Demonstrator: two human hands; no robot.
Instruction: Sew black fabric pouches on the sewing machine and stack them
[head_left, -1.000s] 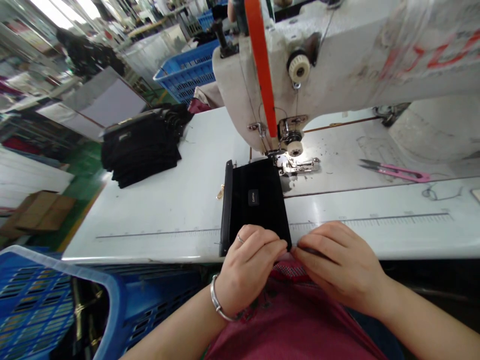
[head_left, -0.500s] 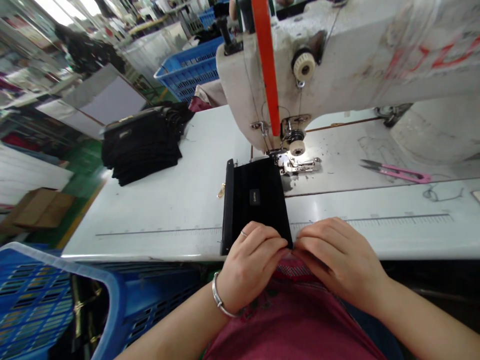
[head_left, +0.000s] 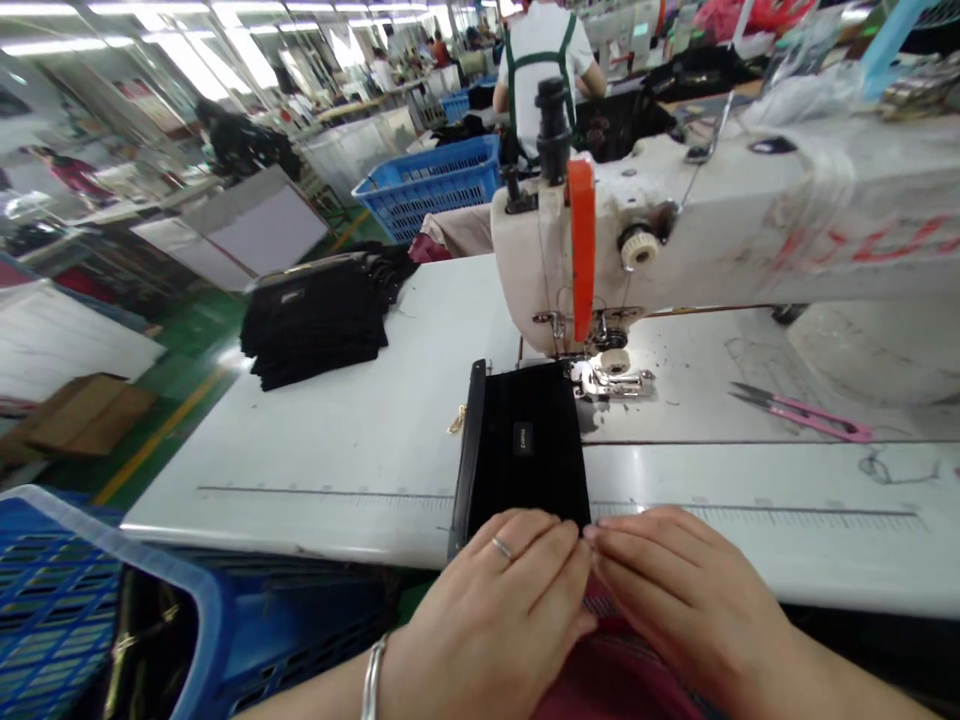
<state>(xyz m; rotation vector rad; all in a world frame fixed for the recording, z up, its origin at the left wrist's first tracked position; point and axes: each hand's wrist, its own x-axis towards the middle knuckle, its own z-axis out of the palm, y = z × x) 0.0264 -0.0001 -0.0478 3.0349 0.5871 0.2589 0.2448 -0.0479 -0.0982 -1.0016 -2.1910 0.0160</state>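
A black fabric pouch lies flat on the white sewing table, a small label on its face and a gold zipper pull by its left side. Its far right corner meets the needle area of the sewing machine. My left hand lies over the near end of the pouch, fingers closed on its near right corner. Touching that same corner, my right hand has its fingertips pinched together beside the left ones. The fingers hide the corner itself.
Stacked black pieces lie at the table's far left. Pink-handled thread snips rest right of the needle. A blue basket stands below the table at left, another blue basket behind. A person sits beyond the machine.
My view has tilted up, so the table appears lower and more of the workroom shows. Both hands stay at the pouch's near corner, and the pouch shows little movement on the table.
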